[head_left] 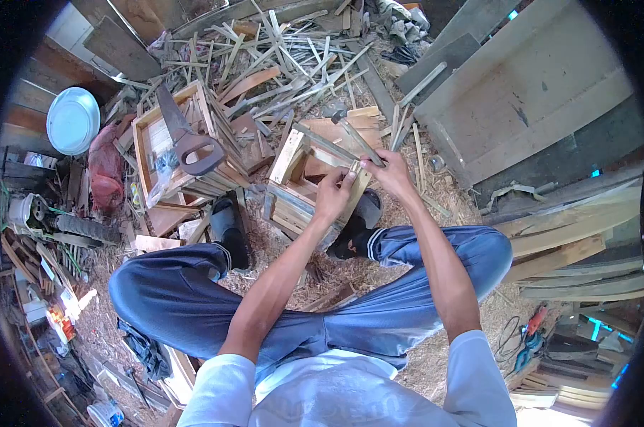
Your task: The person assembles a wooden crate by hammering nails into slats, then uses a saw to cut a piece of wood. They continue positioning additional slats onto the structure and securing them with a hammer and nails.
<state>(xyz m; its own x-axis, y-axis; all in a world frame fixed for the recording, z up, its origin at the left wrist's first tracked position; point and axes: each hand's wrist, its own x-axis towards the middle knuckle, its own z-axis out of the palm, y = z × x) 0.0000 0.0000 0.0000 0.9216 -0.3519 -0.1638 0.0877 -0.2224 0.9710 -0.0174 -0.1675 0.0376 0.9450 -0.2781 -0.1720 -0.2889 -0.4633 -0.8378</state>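
Between my feet stands a small slatted wooden box with an open top. My left hand rests at its near right side, thumb and fingers pinched together at the upper edge of a wooden slat. Whatever is between those fingertips is too small to make out. My right hand is closed around the handle of a hammer, whose head points away from me, beyond the box. The fingertips of both hands are close together over the slat.
A handsaw lies on a stack of wooden frames to the left. Thin wood offcuts are heaped at the far side. Large boards lean at the right. A pale blue basin stands far left.
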